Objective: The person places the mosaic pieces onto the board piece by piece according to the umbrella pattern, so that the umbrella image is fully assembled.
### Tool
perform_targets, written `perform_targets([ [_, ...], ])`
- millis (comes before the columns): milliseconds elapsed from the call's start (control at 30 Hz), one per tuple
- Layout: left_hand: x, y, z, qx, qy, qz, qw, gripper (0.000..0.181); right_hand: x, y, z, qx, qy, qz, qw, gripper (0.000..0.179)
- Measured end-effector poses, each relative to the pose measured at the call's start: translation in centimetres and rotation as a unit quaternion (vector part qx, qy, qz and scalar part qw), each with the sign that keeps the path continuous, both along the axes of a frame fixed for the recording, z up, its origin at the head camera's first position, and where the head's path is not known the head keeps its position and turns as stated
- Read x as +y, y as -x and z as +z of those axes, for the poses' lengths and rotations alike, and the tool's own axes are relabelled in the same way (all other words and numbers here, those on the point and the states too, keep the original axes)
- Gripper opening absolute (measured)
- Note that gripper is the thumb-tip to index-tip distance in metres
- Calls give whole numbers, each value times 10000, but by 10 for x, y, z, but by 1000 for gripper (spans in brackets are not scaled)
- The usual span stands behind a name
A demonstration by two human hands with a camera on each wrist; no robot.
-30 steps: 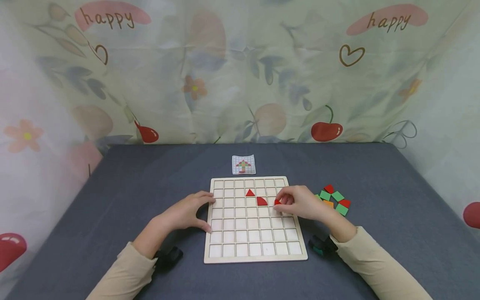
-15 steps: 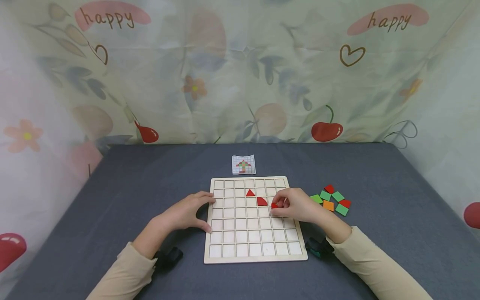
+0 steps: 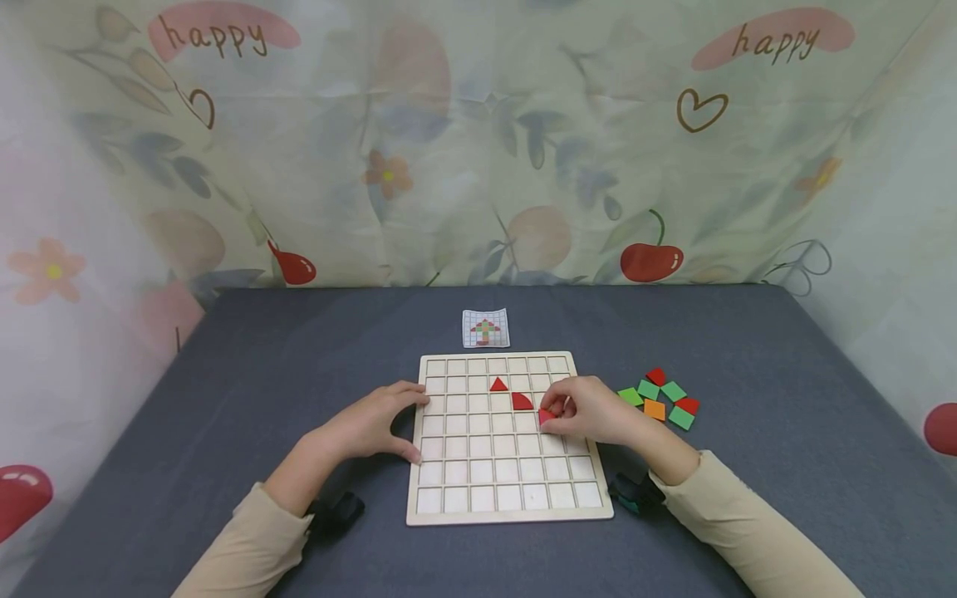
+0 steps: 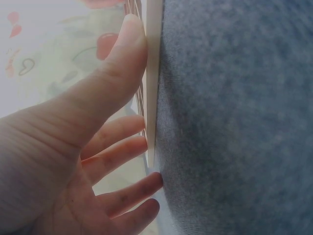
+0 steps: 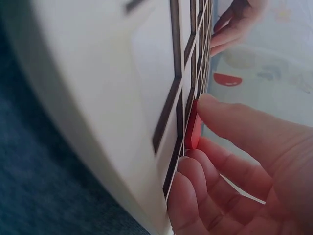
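Note:
A pale wooden grid board lies on the dark table. My right hand pinches a red tile between thumb and fingers over the board's right part. In the right wrist view the red tile stands tilted with an edge at the grid; its full shape is hidden by the fingers. Set in cells to the left are a red triangle and a red quarter-circle tile. At the board's left edge my left hand rests with spread fingers, the thumb touching the rim.
Right of the board lie loose tiles: several green ones, an orange square and red ones. Behind the board lies a small card printed with a coloured grid figure. A patterned cloth hangs behind the table.
My right hand has shifted slightly left and nearer with the red tile, which now shows more of its face. Loose tiles behind the hand came into fuller view. The left hand stays put.

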State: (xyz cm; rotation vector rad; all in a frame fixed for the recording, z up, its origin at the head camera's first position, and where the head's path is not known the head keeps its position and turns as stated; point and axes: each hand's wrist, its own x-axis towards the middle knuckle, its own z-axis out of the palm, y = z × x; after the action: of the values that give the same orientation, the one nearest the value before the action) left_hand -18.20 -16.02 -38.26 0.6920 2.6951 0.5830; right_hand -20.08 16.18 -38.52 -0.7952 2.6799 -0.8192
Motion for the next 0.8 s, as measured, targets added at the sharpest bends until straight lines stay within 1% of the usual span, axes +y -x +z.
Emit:
perform_targets([
  [333, 0, -1, 0, -19, -34, -1, 10000, 80, 1, 0, 0, 24, 8, 119, 9999, 13],
  [533, 0, -1, 0, -82, -31, 85, 9999, 79, 3, 1, 0, 31, 46, 210, 9998, 13],
  [567, 1, -1, 0, -116, -40, 121, 9999, 79, 5, 2, 1, 42, 54, 199, 9998, 13],
  [667, 0, -1, 0, -97, 3, 88, 9999, 79, 11, 4, 3, 84, 106, 110, 9998, 16],
  [800, 0, -1, 1, -82, 15, 38, 10000, 80, 26, 8, 10, 201, 215, -162, 9994, 20],
])
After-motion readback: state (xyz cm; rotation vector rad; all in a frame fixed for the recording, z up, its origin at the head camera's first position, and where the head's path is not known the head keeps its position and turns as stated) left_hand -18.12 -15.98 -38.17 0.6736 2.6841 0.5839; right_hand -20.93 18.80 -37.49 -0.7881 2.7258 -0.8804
